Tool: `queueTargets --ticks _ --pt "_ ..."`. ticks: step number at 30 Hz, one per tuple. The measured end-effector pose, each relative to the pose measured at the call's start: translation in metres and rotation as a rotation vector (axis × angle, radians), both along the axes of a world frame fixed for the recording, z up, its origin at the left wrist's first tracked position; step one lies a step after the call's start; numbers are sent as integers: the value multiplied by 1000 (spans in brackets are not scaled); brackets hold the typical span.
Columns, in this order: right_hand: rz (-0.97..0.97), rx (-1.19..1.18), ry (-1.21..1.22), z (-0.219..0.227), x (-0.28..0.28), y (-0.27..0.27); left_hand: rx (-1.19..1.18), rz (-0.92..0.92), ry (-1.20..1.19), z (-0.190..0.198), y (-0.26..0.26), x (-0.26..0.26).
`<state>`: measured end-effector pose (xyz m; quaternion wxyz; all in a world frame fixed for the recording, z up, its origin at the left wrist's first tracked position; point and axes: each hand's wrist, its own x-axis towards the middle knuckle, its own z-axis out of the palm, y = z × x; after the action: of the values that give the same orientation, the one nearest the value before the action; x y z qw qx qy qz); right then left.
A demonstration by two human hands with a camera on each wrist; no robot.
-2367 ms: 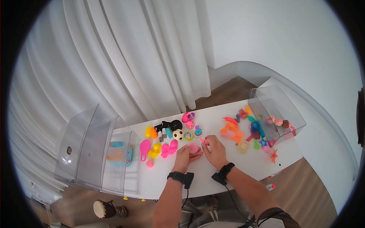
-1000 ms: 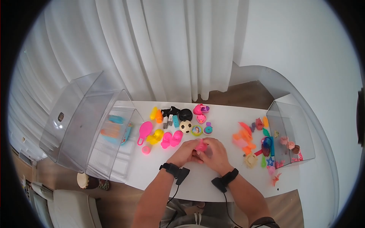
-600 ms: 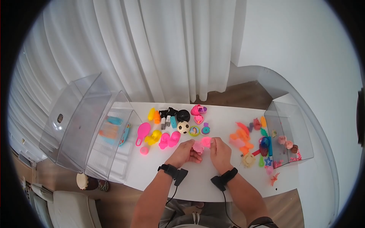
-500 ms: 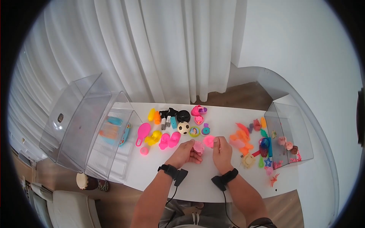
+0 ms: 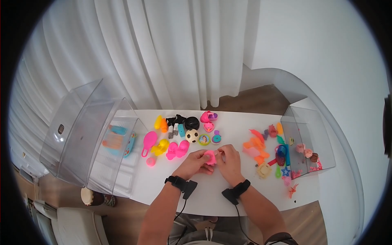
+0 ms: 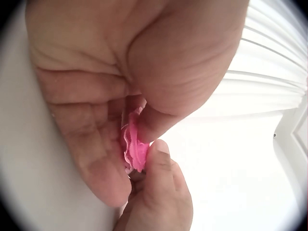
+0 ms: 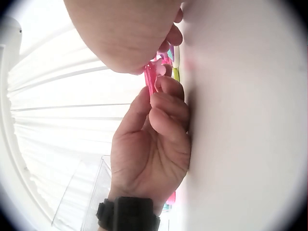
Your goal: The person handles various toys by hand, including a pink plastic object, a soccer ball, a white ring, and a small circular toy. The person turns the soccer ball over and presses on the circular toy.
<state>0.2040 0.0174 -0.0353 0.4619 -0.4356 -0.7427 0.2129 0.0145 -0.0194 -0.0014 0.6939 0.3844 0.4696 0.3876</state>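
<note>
The bright pink cup-like piece, held apart by your right hand half a second ago, is now back against the pale pink ruffled piece in your left hand, so both hands work at one spot over the near middle of the white table. Your left thumb presses the stacked pieces from above, with its fingers curled beneath them; your right thumb and fingertips pinch the bright piece's edge. Whether the two are locked together, you cannot tell. The bright piece looks smooth and thin-walled; the paler one has a wavy, frilled rim. Just to the far side lie a round black-and-white toy football and, to the left, glossy pink toy shoes. Limp-looking orange toys spread to the right, near a clear, hard-walled plastic box.
</note>
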Motion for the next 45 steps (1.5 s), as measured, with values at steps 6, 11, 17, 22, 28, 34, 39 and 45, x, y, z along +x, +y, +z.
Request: queueTargets --ticks 6,11,17,22,28,34,39,45 --pt "32 143 -149 -3 -1 0 -48 33 -89 -7 2 -4" --pt "-44 133 -127 1 0 -1 -35 104 -67 2 -2 4" --pt "-249 206 -54 12 12 1 -49 165 -90 -3 -2 3" --pt "-142 197 -22 2 10 0 -91 97 -194 -1 0 -2" --pt "-67 161 -162 5 0 -8 35 -11 81 5 -3 6" --pt "-27 107 -138 -3 3 -2 -36 49 -62 -4 1 0" --pt "56 61 -97 -7 6 0 -42 33 -60 -3 1 0" --pt "118 38 -57 -5 8 -2 -54 108 -95 1 -2 3"
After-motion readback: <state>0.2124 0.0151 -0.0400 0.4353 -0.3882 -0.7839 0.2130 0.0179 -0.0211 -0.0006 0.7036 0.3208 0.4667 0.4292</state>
